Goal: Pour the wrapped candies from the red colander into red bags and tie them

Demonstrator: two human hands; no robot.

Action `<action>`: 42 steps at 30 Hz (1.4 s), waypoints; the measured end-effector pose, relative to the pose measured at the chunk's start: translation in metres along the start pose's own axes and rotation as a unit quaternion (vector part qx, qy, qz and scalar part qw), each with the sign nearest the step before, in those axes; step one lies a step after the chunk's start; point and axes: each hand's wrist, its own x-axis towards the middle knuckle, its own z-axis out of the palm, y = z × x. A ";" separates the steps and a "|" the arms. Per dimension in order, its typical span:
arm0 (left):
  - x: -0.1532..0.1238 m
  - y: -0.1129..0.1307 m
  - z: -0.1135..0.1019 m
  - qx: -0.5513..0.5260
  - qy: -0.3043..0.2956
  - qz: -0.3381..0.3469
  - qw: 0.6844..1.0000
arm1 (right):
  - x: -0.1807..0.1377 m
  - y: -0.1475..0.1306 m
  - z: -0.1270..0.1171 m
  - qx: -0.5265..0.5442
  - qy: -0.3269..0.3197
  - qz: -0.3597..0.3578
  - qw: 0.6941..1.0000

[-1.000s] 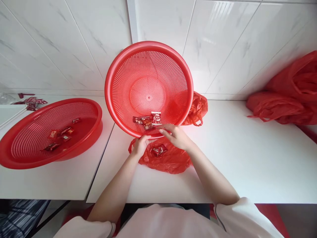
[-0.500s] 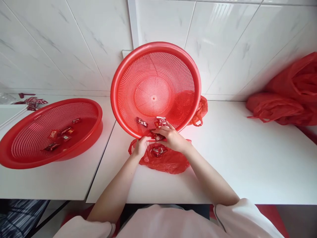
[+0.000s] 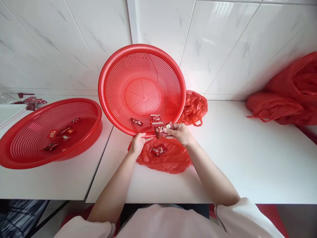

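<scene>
1. Left hand (image 3: 138, 143): I see it clamped on the near rim of the tilted basket (image 3: 142, 48). I judge a firm grip best; a slack one could let the basket roll.
2. Right hand (image 3: 182, 134): thumb and fingers are pinched together on a brown packet (image 3: 160, 131), at the near rim and above the red bag (image 3: 174, 164). I cannot tell whether the pinch includes a second packet.
3. Pressure: apply a light, sure pinch; I judge the wrapper liable to crease or slip.
4. Tilt: hold the basket steady. A dark packet (image 3: 136, 122) and a red-and-white packet (image 3: 155, 118) lie loose on its near wall and could slide.
5. Labels: the brown packet shows pale round marks. The red-and-white packet carries white lettering, too small for me to read. I can confirm no brand.
</scene>
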 end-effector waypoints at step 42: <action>0.000 -0.009 -0.005 0.050 -0.022 -0.024 0.998 | -0.001 -0.012 -0.017 -0.185 0.047 -0.133 0.973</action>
